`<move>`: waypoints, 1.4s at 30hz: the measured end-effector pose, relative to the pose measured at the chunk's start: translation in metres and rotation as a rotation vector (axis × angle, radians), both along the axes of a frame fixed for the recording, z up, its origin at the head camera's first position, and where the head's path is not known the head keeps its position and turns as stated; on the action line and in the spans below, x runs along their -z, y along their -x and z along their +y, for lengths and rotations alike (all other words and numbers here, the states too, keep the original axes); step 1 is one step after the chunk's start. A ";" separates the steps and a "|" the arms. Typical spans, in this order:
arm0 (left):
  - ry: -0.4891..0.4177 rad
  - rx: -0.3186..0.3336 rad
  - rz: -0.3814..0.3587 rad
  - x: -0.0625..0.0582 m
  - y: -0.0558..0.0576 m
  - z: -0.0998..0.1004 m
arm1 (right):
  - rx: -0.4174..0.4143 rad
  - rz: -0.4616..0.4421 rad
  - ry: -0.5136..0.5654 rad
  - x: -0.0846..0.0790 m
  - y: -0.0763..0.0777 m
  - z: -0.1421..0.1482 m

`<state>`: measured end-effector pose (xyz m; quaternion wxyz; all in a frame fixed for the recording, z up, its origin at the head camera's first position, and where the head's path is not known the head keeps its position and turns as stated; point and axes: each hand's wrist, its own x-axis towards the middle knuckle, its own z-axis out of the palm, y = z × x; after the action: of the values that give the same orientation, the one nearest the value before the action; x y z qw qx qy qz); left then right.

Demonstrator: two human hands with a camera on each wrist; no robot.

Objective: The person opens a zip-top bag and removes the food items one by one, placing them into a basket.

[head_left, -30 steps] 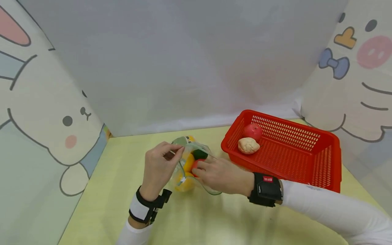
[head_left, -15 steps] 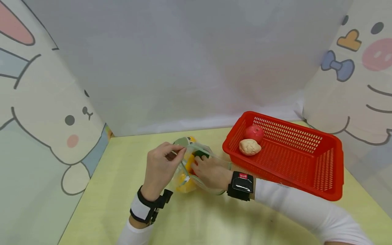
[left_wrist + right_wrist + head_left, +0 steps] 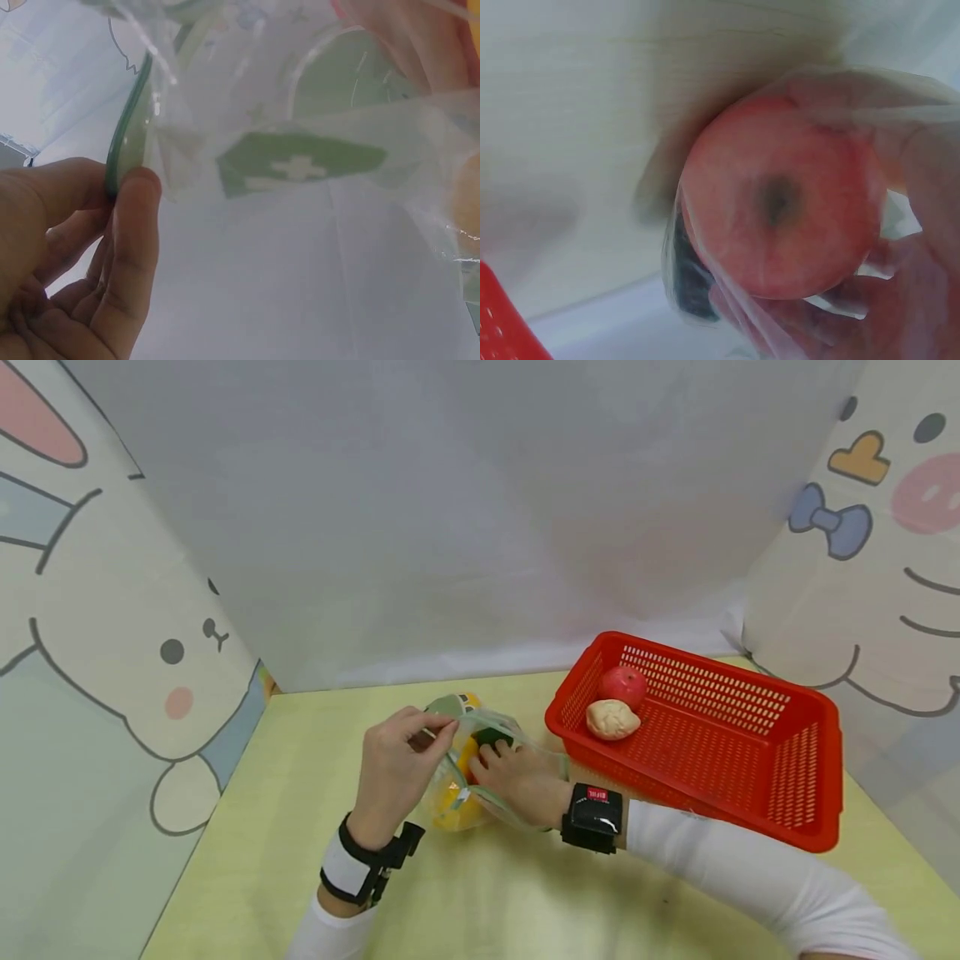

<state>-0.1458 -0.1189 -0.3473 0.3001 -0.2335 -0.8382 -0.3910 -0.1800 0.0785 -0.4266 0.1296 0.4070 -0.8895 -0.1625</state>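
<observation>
My left hand [image 3: 393, 768] pinches the green-edged rim of a clear zip bag [image 3: 300, 165] between thumb and forefinger, and its mouth gapes toward the right. Inside that bag is my right hand [image 3: 521, 781], fingers curved round a red apple [image 3: 780, 195], which the right wrist view shows through the plastic. Its fingertips overlap a dark green item [image 3: 491, 737] in the head view. A yellow fruit [image 3: 456, 814] bulges low in the bag, and a green-and-yellow printed patch [image 3: 450, 704] shows at its far end.
A red perforated basket [image 3: 697, 760] stands right of the bag, behind the right forearm. In its left end lie a pinkish-red fruit [image 3: 623, 686] and a cream lumpy piece [image 3: 612, 719]. A pale wall [image 3: 450, 527] rises behind the yellowish table [image 3: 300, 810].
My right hand has moved left and deeper into the bag with the red apple, its fingers now over the dark green item. The left hand keeps its pinch, almost still.
</observation>
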 end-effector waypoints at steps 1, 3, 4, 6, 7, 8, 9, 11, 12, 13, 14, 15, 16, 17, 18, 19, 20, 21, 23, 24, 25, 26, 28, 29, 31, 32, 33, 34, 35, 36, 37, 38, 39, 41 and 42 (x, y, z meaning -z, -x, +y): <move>0.000 0.002 0.001 0.000 0.000 0.000 | -0.007 0.002 -0.010 -0.001 -0.001 0.001; 0.001 0.000 0.004 0.000 0.000 0.000 | -0.015 -0.018 -0.033 -0.006 -0.002 0.002; 0.000 -0.001 0.005 0.000 0.001 -0.001 | -0.016 -0.035 -0.040 -0.009 -0.003 0.002; -0.001 -0.005 0.005 0.000 0.001 -0.001 | -0.011 -0.074 -0.053 -0.016 -0.005 0.001; -0.001 -0.006 0.005 0.000 0.001 -0.001 | -0.011 -0.079 -0.056 -0.020 -0.007 0.001; -0.001 -0.006 0.005 0.000 0.001 -0.001 | -0.012 -0.079 -0.053 -0.024 -0.008 0.001; -0.002 -0.006 0.004 0.000 0.001 -0.002 | -0.019 -0.066 -0.048 -0.028 -0.010 0.001; -0.002 -0.004 0.005 0.000 0.001 -0.002 | -0.048 -0.010 -0.028 -0.036 -0.016 0.003; -0.002 -0.003 0.007 0.001 0.002 -0.002 | -0.073 0.034 -0.006 -0.040 -0.018 0.005; -0.002 -0.002 0.009 0.001 0.002 -0.002 | -0.100 0.077 0.016 -0.044 -0.021 0.007; -0.002 -0.001 0.011 0.001 0.002 -0.003 | -0.124 0.101 0.038 -0.050 -0.025 0.010; 0.001 -0.001 0.013 0.001 0.002 -0.003 | -0.147 0.115 0.057 -0.056 -0.029 0.012; 0.003 -0.001 0.015 0.001 0.002 -0.003 | -0.166 0.112 0.074 -0.063 -0.033 0.015; 0.004 -0.002 0.015 0.001 0.002 -0.003 | -0.176 0.084 0.083 -0.070 -0.036 0.018; 0.007 -0.005 0.015 0.001 0.002 -0.003 | -0.178 0.040 0.085 -0.078 -0.040 0.021; 0.009 -0.007 0.015 0.001 0.001 -0.003 | -0.172 -0.019 0.081 -0.087 -0.044 0.024; 0.010 -0.010 0.014 0.001 0.001 -0.003 | -0.162 -0.082 0.082 -0.095 -0.047 0.027; 0.011 -0.012 0.015 0.001 0.001 -0.003 | -0.150 -0.139 0.082 -0.103 -0.050 0.030; 0.012 -0.017 0.013 0.000 0.001 -0.003 | -0.108 -0.240 0.073 -0.119 -0.054 0.036; 0.014 -0.018 0.013 0.000 0.001 -0.003 | -0.090 -0.269 0.073 -0.126 -0.055 0.040; 0.014 -0.018 0.014 0.001 0.001 -0.003 | -0.079 -0.284 0.083 -0.131 -0.056 0.045; 0.014 -0.018 0.015 0.001 0.001 -0.003 | -0.065 -0.288 0.091 -0.137 -0.056 0.050; 0.016 -0.019 0.018 0.001 0.001 -0.003 | -0.041 -0.286 0.113 -0.147 -0.054 0.060; 0.016 -0.018 0.019 0.002 0.001 -0.003 | -0.037 -0.274 0.131 -0.150 -0.052 0.066; 0.019 -0.017 0.026 0.002 0.001 -0.003 | -0.025 -0.243 0.163 -0.156 -0.046 0.079; 0.021 -0.016 0.029 0.002 0.001 -0.003 | -0.012 -0.236 0.178 -0.159 -0.042 0.085; 0.023 -0.015 0.031 0.001 0.001 -0.004 | 0.000 -0.233 0.194 -0.160 -0.037 0.092; 0.025 -0.014 0.033 0.001 0.001 -0.004 | 0.016 -0.233 0.211 -0.161 -0.032 0.098; 0.026 -0.014 0.035 0.001 0.001 -0.004 | 0.041 -0.241 0.223 -0.161 -0.025 0.105; 0.028 -0.014 0.036 0.001 0.001 -0.004 | 0.071 -0.248 0.234 -0.160 -0.019 0.112; 0.026 -0.014 0.035 0.001 0.001 -0.004 | 0.100 -0.264 0.244 -0.159 -0.011 0.119; 0.026 -0.013 0.035 0.001 0.001 -0.004 | 0.139 -0.287 0.249 -0.157 -0.004 0.126; 0.025 -0.013 0.034 0.001 0.001 -0.004 | 0.175 -0.308 0.254 -0.154 0.005 0.133; 0.022 -0.013 0.032 0.001 0.001 -0.004 | 0.254 -0.359 0.255 -0.149 0.022 0.148; 0.021 -0.012 0.032 0.001 0.002 -0.004 | 0.286 -0.374 0.254 -0.145 0.030 0.156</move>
<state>-0.1474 -0.1229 -0.3485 0.3133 -0.2376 -0.8388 -0.3766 -0.2100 0.2341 -0.2814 -0.0115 0.2807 -0.9596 0.0118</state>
